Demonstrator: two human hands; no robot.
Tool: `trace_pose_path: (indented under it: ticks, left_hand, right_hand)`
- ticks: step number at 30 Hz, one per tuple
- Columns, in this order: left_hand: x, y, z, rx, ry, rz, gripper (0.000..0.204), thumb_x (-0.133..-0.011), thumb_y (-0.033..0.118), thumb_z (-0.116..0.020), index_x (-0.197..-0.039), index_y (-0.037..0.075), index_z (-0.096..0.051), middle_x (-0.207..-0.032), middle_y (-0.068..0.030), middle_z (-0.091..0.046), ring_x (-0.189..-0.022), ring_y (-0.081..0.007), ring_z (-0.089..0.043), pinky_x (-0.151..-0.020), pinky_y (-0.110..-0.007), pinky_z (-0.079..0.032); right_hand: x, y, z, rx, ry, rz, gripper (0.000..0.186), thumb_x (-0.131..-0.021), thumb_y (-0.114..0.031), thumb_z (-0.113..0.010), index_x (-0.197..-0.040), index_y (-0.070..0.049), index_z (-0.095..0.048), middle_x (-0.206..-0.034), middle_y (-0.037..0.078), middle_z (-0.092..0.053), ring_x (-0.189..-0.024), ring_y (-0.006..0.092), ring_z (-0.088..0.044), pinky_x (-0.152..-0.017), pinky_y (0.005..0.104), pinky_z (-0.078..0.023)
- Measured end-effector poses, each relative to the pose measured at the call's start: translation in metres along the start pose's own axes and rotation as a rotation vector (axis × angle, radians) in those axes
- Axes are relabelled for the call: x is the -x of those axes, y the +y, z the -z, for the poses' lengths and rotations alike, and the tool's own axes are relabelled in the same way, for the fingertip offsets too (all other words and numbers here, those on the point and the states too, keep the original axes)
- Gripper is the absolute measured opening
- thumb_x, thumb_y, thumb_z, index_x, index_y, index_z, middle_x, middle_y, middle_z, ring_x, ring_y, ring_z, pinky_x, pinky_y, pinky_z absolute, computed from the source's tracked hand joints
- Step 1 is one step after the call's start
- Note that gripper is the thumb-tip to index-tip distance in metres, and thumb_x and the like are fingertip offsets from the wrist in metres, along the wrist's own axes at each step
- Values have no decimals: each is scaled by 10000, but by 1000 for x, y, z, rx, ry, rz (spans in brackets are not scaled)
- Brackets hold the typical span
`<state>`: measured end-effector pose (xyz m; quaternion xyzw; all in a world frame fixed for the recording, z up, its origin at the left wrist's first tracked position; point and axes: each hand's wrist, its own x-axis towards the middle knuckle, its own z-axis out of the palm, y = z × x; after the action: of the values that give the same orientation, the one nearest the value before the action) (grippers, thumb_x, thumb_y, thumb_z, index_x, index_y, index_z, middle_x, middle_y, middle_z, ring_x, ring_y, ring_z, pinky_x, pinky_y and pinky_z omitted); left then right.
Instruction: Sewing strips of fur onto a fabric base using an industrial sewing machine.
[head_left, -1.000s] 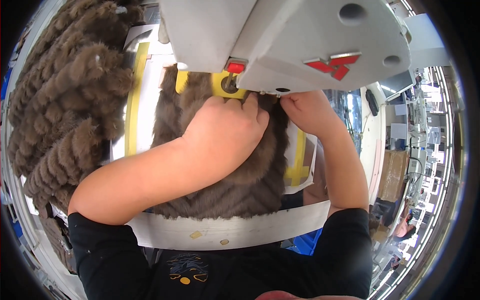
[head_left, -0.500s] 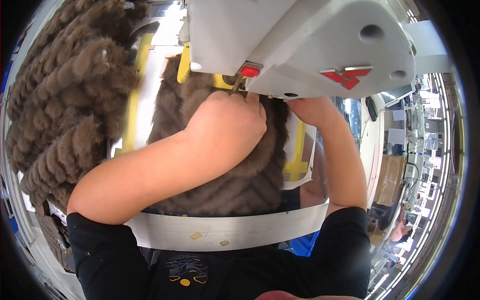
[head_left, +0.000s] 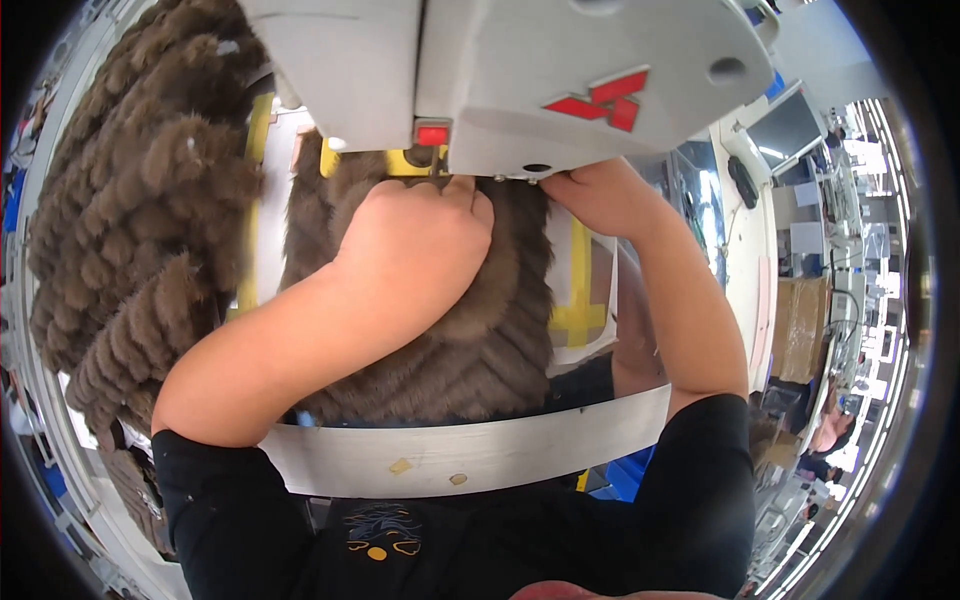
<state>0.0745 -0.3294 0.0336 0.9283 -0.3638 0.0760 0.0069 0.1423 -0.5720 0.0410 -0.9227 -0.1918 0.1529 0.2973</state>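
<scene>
Brown fur [head_left: 440,380] lies under the head of a grey-white sewing machine [head_left: 500,90]. My left hand [head_left: 420,230] rests on it right in front of the needle area, fingers curled down into the pile. Its index finger points in under the machine head, and the fingertips are hidden. To the right, my right hand [head_left: 595,195] reaches in at the fur's right edge. The machine head covers most of its fingers, so their grip does not show. A yellow plate [head_left: 405,163] shows behind the left hand, close to the needle bar.
A large heap of brown fur [head_left: 140,180] fills the left side. Yellow tape strips [head_left: 578,280] line the work surface. A pale curved table edge [head_left: 520,455] lies before my body. A cardboard box [head_left: 802,330], a dark screen [head_left: 785,135] and another person [head_left: 830,430] are at right.
My view has shifted, so the machine head now sits farther left and higher. Both hands stay at nearly the same places by the machine, the left one still on the fur.
</scene>
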Motion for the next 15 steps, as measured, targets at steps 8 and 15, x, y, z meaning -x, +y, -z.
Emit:
trace_pose_path:
  ticks: [8,15]
  left_hand:
    - [-5,1,1,10,-22,-17,186,-801,96,-644,-978,38,-643,-1026,-96,-711,-808,-217,-715,-673,-341,-549]
    - [-7,4,7,22,-24,21,123,-810,67,-624,-931,57,-607,-963,-78,-683,-796,-233,-707,-651,-354,-535]
  right_hand:
    - [36,0,-20,46,132,367,386,-871,-46,-568,-1217,-106,-728,-1176,94,-732,-1023,316,-699,-878,407,-567]
    - [31,6,-31,146,160,477,389,-865,-62,-581,-1210,-137,-744,-1238,33,-731,-1033,256,-711,-841,389,-590]
